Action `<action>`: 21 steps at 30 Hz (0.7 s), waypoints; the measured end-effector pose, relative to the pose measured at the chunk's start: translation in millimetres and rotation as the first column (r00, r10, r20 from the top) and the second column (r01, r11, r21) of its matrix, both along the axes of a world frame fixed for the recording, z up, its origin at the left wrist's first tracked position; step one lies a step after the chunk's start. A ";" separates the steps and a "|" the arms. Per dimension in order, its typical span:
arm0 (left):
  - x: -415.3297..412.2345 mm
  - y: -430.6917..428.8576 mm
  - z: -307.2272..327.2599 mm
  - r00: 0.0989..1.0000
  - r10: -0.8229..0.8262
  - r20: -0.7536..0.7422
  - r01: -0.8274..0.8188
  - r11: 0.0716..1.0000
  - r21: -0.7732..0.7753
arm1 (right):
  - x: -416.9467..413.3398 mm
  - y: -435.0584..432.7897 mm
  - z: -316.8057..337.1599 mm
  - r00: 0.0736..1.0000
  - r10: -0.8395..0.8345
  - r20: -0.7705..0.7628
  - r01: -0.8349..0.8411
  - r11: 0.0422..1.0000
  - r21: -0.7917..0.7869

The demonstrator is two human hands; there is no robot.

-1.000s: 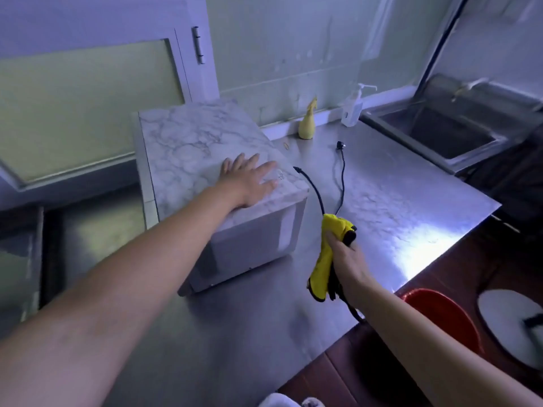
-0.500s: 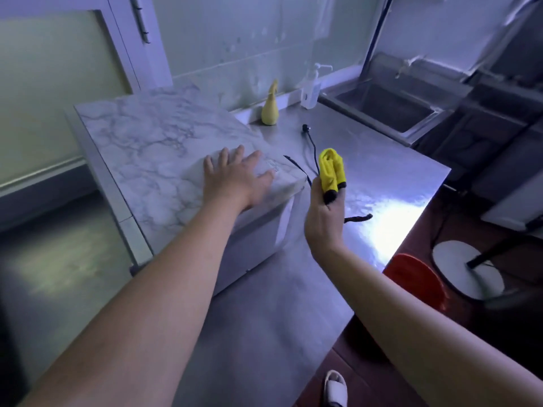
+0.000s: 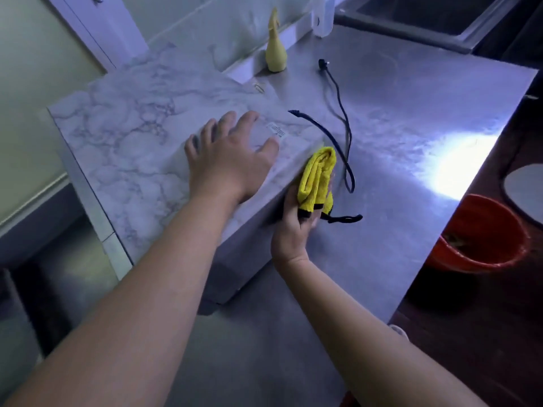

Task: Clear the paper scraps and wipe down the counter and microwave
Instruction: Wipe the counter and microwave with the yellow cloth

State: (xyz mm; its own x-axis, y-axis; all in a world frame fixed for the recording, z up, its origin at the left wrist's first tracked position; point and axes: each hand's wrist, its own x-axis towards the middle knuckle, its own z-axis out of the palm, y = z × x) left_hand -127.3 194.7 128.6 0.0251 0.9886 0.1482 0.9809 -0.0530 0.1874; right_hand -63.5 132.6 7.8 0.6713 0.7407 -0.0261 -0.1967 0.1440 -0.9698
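I see a small white label on the marble-patterned top of the microwave, just ahead of the left hand; its print is too small for me to read. That hand lies flat on the microwave top near the right front corner, fingers spread and gripping nothing. My right hand is closed around a folded yellow cloth with a black trim, pressing it against the upper edge of the microwave's right side, just below and to the right of the left hand. A black power cord trails over the steel desk behind the cloth. A yellow spray bottle stands by the wall. A red bucket sits below the desk's edge.
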 end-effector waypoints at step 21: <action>5.1 -11.1 16.8 0.994 0.049 0.095 -0.041 0.996 -0.078 | 45.6 -65.8 65.9 0.954 0.095 0.284 -0.204 0.901 0.382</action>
